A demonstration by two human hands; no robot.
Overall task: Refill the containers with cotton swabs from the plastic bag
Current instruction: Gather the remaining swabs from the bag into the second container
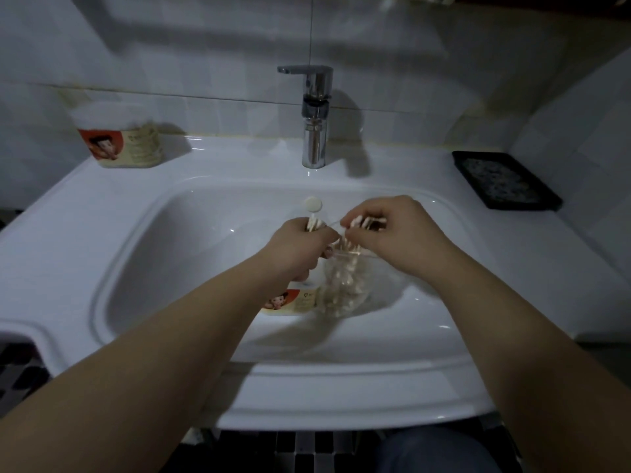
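Observation:
Over the white sink basin, my left hand grips a small container with a red and cream label, together with a few cotton swabs that stick up above my fingers. A clear plastic bag full of swabs hangs between my hands. My right hand pinches a bunch of swabs at the bag's mouth. A second container with the same label and a white lid stands on the sink ledge at the back left.
A chrome tap rises at the back middle of the sink. A black tray lies on the ledge at the right. White wall tiles stand behind, and dark floor tiles show below the sink's front edge.

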